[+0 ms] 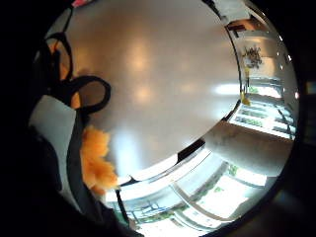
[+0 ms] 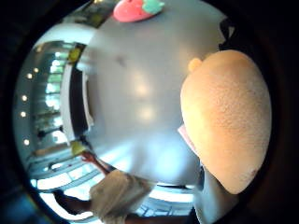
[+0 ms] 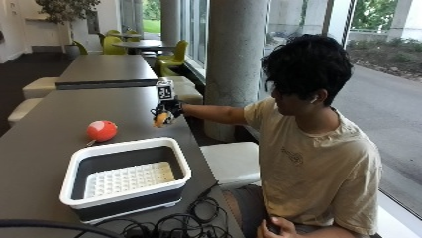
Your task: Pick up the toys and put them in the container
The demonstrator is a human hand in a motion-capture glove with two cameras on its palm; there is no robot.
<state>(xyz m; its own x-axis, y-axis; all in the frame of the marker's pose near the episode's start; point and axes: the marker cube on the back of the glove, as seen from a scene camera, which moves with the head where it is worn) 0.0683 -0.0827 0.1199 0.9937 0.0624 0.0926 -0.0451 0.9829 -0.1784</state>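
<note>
Grey and long, the table (image 3: 46, 144) runs beside a row of windows and a concrete pillar (image 3: 235, 59), with a seated person reaching across it. Their right hand (image 3: 166, 111) is raised above the table's far part, its fingers curled round an orange toy (image 3: 160, 120); the thumb side palm view shows that toy (image 2: 226, 119) close against the palm, rounded and fuzzy. A red strawberry toy (image 3: 101, 130) with a green top lies on the table, apart from the hand and just beyond the container (image 3: 125, 177). That container, white-rimmed with dark walls and a white perforated floor, sits at the table's near end. Black cables (image 3: 178, 223) lie tangled beside it at the edge.
</note>
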